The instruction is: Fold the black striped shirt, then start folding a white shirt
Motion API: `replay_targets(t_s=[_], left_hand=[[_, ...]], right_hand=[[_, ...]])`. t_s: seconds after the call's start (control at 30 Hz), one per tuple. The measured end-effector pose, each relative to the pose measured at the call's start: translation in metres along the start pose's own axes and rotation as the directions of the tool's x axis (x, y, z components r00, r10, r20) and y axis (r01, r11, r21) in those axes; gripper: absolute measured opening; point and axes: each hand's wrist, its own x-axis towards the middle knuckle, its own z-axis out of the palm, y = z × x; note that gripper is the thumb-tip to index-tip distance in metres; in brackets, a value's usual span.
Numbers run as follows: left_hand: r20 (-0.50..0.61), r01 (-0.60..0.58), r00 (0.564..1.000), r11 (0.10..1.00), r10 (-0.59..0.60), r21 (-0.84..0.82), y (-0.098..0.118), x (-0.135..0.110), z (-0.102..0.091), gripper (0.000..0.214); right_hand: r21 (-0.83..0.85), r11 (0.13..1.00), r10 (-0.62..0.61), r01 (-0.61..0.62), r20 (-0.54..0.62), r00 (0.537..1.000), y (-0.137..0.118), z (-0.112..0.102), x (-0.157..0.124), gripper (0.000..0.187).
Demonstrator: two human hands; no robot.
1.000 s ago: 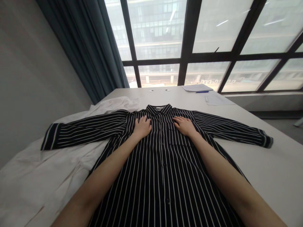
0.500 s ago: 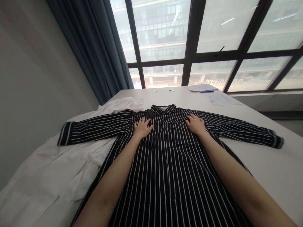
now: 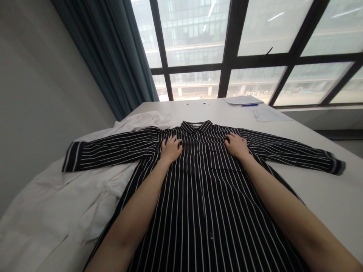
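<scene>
A black button-up shirt with white stripes lies front side up, its collar at the far end and both sleeves stretched out sideways. My left hand rests on the left part of its chest, fingers apart and slightly bent. On the opposite side of the chest, just above the pocket, lies my right hand, its fingers loosely spread on the cloth. Neither hand shows any fabric gripped between the fingers. The shirt's lower hem is out of view.
White cloth lies rumpled on the left, partly beneath the shirt's left sleeve. Papers and a blue pen are at the far right of the white table. Beyond are a blue curtain and windows.
The whole scene sits slightly higher in view as the camera shifts. Both hands stay on the shirt's chest; my left fingers look a little closer together.
</scene>
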Motion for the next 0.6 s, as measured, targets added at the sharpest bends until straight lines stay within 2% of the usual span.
replay_targets(t_s=[0.37, 0.6], left_hand=[[-0.021, -0.051, 0.998, 0.998, 0.050, -0.047, -0.0005, 0.0000, -0.0002, 0.040], [0.009, -0.058, 0.998, 0.996, 0.058, -0.065, -0.0032, 0.0011, 0.0014, 0.041]], right_hand=[[0.020, 1.000, -0.007, 0.007, 0.017, 1.000, 0.0004, -0.0019, 0.0014, 0.046], [0.058, 0.998, -0.010, 0.009, 0.031, 0.999, 0.0042, 0.0011, 0.0030, 0.046]])
